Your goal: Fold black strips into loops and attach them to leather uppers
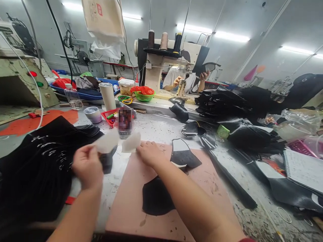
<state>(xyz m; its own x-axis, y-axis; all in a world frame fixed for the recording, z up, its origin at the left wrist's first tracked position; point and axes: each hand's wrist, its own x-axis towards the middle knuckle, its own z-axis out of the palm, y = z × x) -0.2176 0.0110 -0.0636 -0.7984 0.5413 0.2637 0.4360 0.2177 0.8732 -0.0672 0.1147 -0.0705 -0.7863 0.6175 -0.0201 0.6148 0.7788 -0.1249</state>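
My left hand (88, 164) pinches a thin, whitish, slightly see-through piece (107, 143) between thumb and fingers, raised above the table. A second whitish piece (131, 143) is at the fingertips of my right hand (148, 153), its near edge gripped over the far left of a pink board (126, 201). Under my right forearm lies a black cut piece (157, 196), partly hidden. Beyond it on the board rests another black piece (186, 156) with a pale grey patch at its top.
Stacked black pieces (37, 168) fill the left side; more black piles (227, 104) stand at right. A sewing machine (153, 72) with thread cones stands ahead, a person behind it. A tumbler (107, 95), red basket (108, 116) and notebook (302, 171) are also on the table.
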